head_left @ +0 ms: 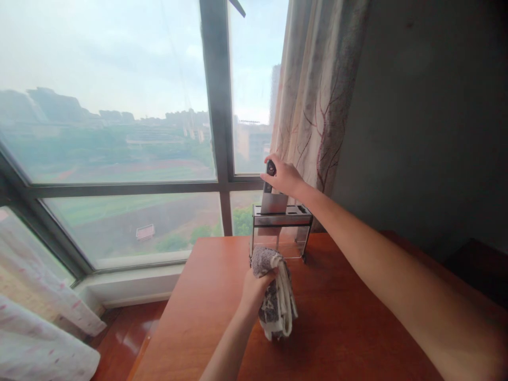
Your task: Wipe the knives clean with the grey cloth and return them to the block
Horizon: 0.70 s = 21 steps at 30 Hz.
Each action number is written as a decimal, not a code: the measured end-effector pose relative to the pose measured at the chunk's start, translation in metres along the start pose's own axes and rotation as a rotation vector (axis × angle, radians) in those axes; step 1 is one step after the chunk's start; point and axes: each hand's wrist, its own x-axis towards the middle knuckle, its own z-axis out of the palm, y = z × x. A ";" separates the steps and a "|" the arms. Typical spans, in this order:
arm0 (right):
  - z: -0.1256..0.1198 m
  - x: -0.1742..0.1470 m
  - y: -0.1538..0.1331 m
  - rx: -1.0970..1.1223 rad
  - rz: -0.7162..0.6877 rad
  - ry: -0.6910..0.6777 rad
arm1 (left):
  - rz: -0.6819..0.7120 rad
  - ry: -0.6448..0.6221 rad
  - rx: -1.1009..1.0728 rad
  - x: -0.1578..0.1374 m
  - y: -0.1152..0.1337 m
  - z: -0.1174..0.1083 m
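A metal and clear knife holder (280,230) stands at the far edge of the wooden table (341,328). A broad-bladed knife (273,201) sticks up out of its top slot. My right hand (283,177) grips the knife's dark handle from above. My left hand (256,286) holds a bunched grey and white cloth (275,299) just in front of the holder, the cloth hanging down toward the tabletop.
A large window (119,132) with a dark frame fills the left side, and a patterned curtain (317,95) hangs behind the holder. A dark wall is on the right. A pale curtain (35,323) lies at lower left over the wooden floor.
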 end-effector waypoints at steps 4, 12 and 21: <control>0.024 -0.014 -0.007 -0.052 0.063 -0.102 | 0.013 -0.012 -0.017 0.000 -0.001 0.000; 0.051 -0.037 -0.007 -0.034 0.085 -0.182 | -0.011 -0.049 -0.064 -0.004 0.001 0.001; 0.028 -0.031 0.001 0.033 0.042 -0.161 | -0.112 -0.084 -0.174 -0.003 0.004 0.002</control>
